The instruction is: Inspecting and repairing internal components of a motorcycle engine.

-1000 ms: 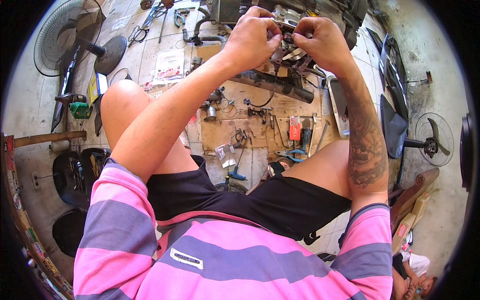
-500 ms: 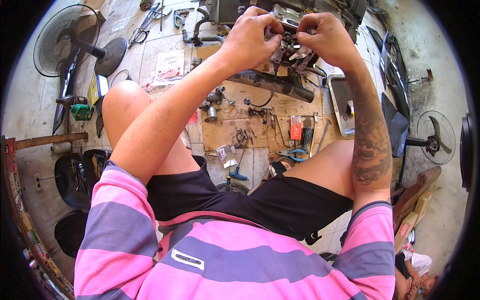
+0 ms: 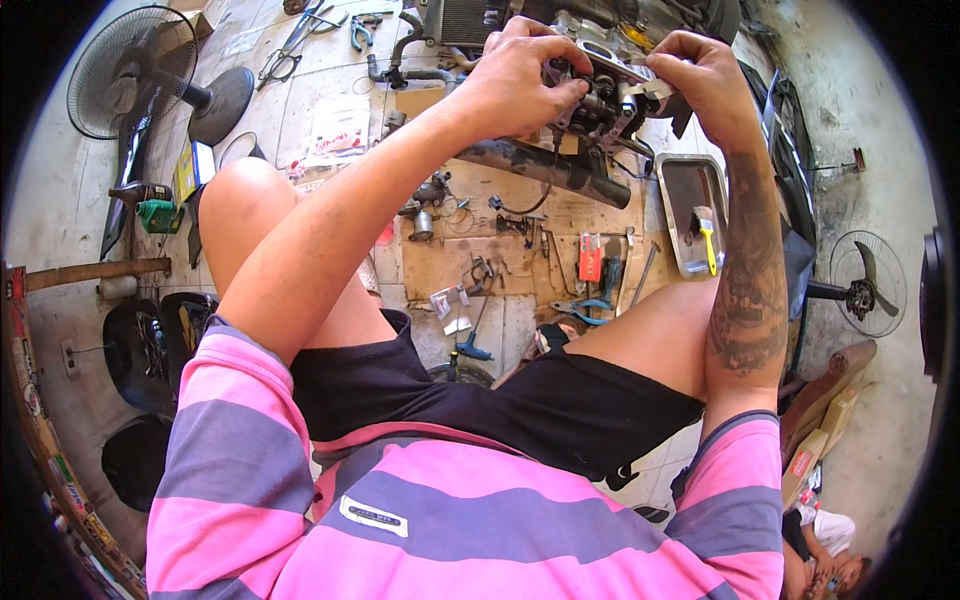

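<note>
An opened motorcycle engine (image 3: 606, 104) with bare metal parts lies in front of me at the top of the view. My left hand (image 3: 530, 82) is at its left side, thumb and fingers pinched together against a dark part; what they grip is hidden. On the other side, my right hand (image 3: 706, 88) is raised, thumb and fingertips closed on a thin silvery metal strip (image 3: 650, 89) beside the engine's open top. Below the engine runs a dark, thick tube (image 3: 545, 168). A radiator (image 3: 462, 22) stands behind my left hand.
Stained cardboard (image 3: 440, 275) between my legs bears a red box (image 3: 589, 258), blue-handled pliers (image 3: 588, 310) and several loose parts. Right of it, a metal tray (image 3: 664, 205) holds a yellow-handled brush (image 3: 708, 245). A standing fan (image 3: 130, 75) is far left; another person (image 3: 828, 548) sits lower right.
My right hand has moved right, away from my left hand, with the strip. My left hand has shifted slightly right and down. The tray's brush shows more fully now.
</note>
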Action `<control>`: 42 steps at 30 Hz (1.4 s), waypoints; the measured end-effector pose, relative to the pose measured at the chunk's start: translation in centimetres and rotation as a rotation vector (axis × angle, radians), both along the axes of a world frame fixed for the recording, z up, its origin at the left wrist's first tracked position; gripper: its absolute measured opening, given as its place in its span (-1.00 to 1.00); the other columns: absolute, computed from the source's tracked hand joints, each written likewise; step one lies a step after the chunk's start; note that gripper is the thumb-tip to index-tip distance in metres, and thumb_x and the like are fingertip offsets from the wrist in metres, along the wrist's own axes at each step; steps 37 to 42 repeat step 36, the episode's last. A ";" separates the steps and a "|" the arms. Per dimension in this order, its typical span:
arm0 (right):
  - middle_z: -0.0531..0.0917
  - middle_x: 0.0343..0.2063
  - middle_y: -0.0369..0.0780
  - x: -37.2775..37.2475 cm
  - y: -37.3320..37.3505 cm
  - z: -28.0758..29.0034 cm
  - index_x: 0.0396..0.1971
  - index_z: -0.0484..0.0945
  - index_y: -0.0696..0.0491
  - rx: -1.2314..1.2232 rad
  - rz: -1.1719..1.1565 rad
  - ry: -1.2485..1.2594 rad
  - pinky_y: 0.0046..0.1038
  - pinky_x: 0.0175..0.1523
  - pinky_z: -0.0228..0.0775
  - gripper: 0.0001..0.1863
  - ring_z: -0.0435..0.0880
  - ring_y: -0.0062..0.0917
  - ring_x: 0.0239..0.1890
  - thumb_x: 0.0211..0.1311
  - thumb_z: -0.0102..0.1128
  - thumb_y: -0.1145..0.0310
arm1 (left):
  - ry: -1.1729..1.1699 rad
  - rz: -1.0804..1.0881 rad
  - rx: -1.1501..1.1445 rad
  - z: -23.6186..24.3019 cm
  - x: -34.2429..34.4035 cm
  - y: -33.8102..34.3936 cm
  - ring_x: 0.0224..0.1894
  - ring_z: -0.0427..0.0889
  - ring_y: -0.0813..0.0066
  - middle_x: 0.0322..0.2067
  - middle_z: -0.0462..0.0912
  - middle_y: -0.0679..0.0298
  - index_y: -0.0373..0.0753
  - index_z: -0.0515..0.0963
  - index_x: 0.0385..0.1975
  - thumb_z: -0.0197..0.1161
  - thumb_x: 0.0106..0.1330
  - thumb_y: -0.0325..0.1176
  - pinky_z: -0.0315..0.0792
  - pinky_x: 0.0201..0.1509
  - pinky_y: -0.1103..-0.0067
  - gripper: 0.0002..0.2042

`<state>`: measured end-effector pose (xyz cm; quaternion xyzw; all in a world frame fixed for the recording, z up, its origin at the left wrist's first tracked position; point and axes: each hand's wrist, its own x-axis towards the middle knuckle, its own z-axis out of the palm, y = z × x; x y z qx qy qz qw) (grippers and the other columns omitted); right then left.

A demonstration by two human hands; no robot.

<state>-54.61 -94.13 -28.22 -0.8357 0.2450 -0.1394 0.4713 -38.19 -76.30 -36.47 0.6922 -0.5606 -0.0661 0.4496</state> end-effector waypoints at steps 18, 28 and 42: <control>0.65 -0.57 -0.17 2.7 3.6 -2.3 -0.38 0.68 0.16 -0.595 0.081 0.062 -0.42 -0.32 0.45 -0.76 0.63 -0.48 -0.51 0.15 0.30 0.26 | 0.229 0.021 -0.010 2.7 -0.5 1.0 0.02 0.56 0.02 -0.07 0.50 -0.06 -0.35 0.64 -0.31 0.35 0.20 -0.42 0.47 0.16 0.39 -0.85; 0.60 -0.59 -0.16 2.8 3.0 -2.3 -0.40 0.63 0.20 -0.634 0.176 0.044 -0.40 -0.31 0.44 -0.80 0.57 -0.48 -0.51 0.08 0.26 0.36 | 0.047 0.040 0.000 1.9 -0.6 0.3 0.07 0.55 0.02 0.00 0.51 -0.07 -0.33 0.66 -0.30 0.35 0.21 -0.40 0.46 0.16 0.34 -0.85; 0.60 -0.58 -0.18 2.7 2.6 -1.7 -0.42 0.64 0.17 -0.583 0.241 0.037 -0.43 -0.28 0.42 -0.84 0.55 -0.51 -0.49 0.06 0.23 0.40 | -0.110 0.144 -0.018 -0.5 -0.6 -0.7 0.23 0.42 -0.01 0.13 0.50 0.06 -0.21 0.73 -0.30 0.34 0.19 -0.26 0.33 0.34 0.29 -0.81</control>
